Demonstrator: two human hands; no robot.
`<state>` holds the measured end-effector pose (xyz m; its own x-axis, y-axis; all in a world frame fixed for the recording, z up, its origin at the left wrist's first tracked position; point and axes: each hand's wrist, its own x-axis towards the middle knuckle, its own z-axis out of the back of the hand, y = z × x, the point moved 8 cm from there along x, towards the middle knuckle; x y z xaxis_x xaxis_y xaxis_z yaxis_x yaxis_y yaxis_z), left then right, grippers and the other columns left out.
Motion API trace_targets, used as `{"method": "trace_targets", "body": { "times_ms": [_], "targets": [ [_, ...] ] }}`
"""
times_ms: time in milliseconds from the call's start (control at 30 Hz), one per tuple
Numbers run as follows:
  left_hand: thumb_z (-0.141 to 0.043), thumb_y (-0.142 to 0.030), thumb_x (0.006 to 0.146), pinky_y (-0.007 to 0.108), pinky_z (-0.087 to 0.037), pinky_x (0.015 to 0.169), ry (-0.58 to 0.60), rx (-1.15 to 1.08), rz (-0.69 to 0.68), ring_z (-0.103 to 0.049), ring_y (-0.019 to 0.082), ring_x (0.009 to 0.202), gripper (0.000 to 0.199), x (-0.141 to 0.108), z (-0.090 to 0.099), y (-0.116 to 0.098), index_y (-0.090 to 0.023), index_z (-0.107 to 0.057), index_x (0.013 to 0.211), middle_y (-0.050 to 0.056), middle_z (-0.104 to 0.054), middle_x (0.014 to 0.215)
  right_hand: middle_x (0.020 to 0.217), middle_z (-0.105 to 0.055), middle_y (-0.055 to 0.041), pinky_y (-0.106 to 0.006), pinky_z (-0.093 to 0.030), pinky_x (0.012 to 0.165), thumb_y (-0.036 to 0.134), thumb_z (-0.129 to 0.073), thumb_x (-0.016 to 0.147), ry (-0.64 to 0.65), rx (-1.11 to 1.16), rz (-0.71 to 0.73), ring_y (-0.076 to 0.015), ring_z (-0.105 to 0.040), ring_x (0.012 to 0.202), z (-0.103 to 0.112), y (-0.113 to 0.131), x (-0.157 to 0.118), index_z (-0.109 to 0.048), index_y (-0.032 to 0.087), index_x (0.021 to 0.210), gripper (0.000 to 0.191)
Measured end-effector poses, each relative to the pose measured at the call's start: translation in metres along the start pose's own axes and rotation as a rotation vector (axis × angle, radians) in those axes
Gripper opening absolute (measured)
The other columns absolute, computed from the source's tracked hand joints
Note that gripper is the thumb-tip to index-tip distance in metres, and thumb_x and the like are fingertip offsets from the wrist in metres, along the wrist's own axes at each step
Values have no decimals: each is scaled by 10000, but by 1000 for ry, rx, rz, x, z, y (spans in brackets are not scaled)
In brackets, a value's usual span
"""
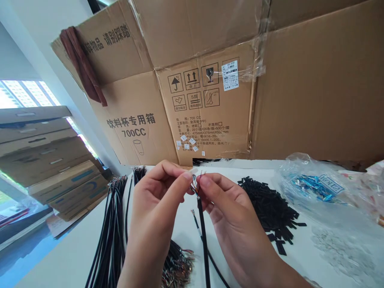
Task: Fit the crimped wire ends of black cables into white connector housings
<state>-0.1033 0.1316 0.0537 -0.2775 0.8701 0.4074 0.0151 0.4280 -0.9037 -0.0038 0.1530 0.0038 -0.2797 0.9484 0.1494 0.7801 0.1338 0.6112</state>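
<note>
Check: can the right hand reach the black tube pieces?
Probably yes: the right hand sits right beside the black tube pieces, nothing between them, though it would first have to let go of the cable.

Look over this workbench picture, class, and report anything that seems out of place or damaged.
A brown cloth hangs over a flap of the cardboard carton, odd beside the black cables, and clear tape patches the carton's seam.

The stripped end of a black cable (201, 224) is pinched between the left hand (156, 208) and the right hand (231, 212). A heap of black sleeves (270, 210) is piled right of the cable, bundled black cables (112, 224) are laid left of it, and a cardboard carton (207, 100) is stood behind it.
</note>
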Motion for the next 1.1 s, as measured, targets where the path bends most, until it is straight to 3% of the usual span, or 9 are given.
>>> {"method": "trace_targets", "body": {
  "times_ms": [200, 367, 533, 800, 933, 1100],
  "targets": [
    [-723, -196, 806, 84, -486, 598, 3, -10, -11, -577, 55, 627, 138, -1, -3, 1, -232, -661, 688, -79, -633, 655, 749, -676, -3, -174, -475, 636, 355, -830, 740, -25, -74, 77, -87, -569, 708, 1, 8, 0, -733, 197, 758, 187],
    [-726, -194, 806, 78, -480, 579, 16, -27, -11, -569, 47, 594, 140, 1, -5, 0, -242, -688, 681, -75, -646, 647, 704, -677, 16, -146, -500, 651, 313, -804, 774, 51, -145, 108, -60, -586, 667, -4, 19, 0, -720, 174, 729, 169],
    [-720, -191, 792, 73, -444, 517, 62, -92, 53, -565, 39, 548, 165, 1, -10, 3, -212, -681, 633, -53, -633, 607, 702, -666, 24, -126, -500, 674, 349, -830, 753, 142, -187, 41, -46, -590, 674, -7, 26, -1, -705, 161, 729, 228],
    [-723, -197, 774, 125, -456, 560, 69, -77, 87, -522, 61, 545, 153, -6, -11, 2, -213, -668, 632, -57, -592, 560, 738, -664, -14, -184, -516, 730, 333, -811, 773, 274, -260, -59, -85, -616, 733, -11, 30, 1, -691, 144, 738, 227],
    [-698, -170, 765, 123, -436, 553, 107, -155, 97, -504, 58, 555, 154, -2, -18, 2, -204, -675, 617, -47, -587, 571, 746, -634, -11, -164, -489, 660, 336, -821, 746, 263, -296, -76, -83, -585, 726, -10, 33, 1, -679, 142, 711, 243],
    [-615, -169, 788, 189, -448, 507, 224, -274, 249, -452, 80, 501, 206, -1, -31, 13, -159, -625, 582, -39, -447, 517, 706, -625, 15, -146, -475, 605, 283, -805, 746, 257, -282, -126, -56, -547, 647, -8, 31, 1, -644, 143, 679, 223]
  ]
}}
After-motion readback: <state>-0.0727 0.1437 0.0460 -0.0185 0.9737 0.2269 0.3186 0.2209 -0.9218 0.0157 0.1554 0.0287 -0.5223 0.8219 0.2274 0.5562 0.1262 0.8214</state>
